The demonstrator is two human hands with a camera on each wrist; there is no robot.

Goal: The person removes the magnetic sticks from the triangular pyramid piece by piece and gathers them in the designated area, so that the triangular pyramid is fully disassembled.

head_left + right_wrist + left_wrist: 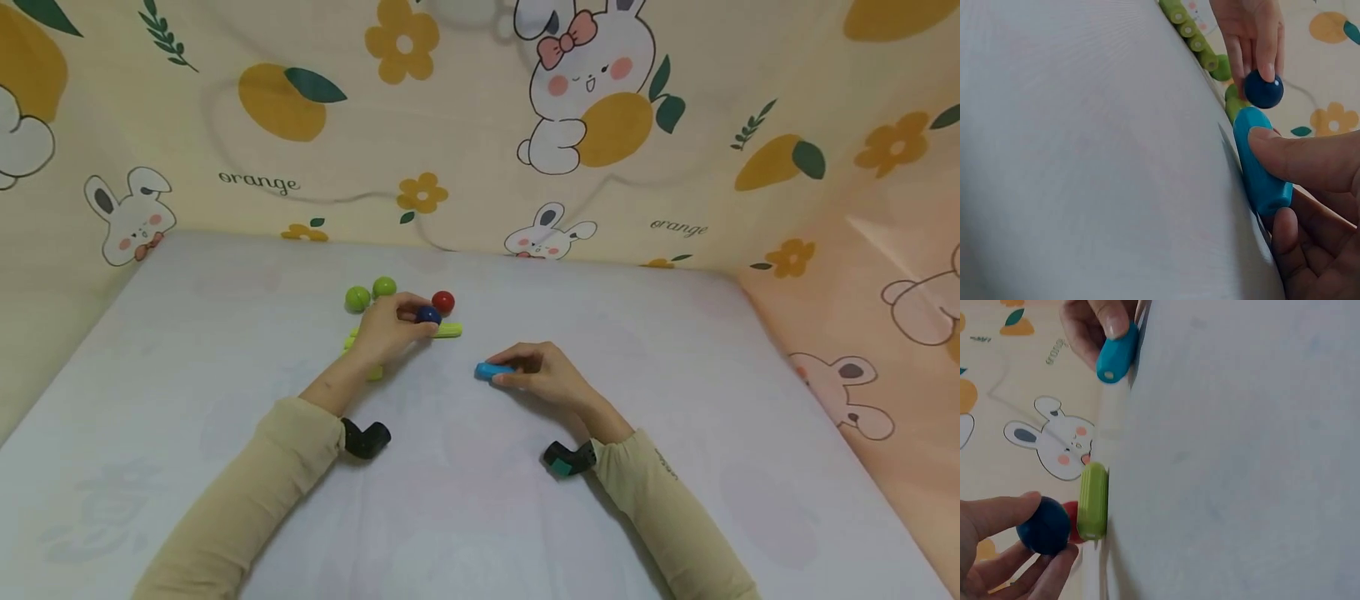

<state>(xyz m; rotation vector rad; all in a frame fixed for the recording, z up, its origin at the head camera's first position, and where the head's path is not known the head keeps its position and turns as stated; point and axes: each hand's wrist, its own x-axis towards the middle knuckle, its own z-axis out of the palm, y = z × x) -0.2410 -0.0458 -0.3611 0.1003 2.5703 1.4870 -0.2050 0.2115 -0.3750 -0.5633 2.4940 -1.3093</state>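
My left hand (pixel 386 329) pinches a dark blue ball (pixel 428 315) between thumb and fingers, just above the table. In the left wrist view that ball (pixel 1042 528) appears in front of a red ball (pixel 1074 522) and beside a ribbed yellow-green bar (pixel 1092 501). My right hand (pixel 551 375) grips a bright blue bar (pixel 490 371) with thumb and fingers, low over the table. The right wrist view shows this bar (pixel 1260 165) tilted; in the left wrist view the blue bar's (pixel 1117 356) end has a small pale hole.
Behind the left hand lie two green balls (pixel 357 299), and a red ball (pixel 443 302) sits at its right. Several yellow-green bars (pixel 448 331) lie around and under that hand, partly hidden. Printed cloth (pixel 465 125) walls the table's (pixel 465 517) back and right.
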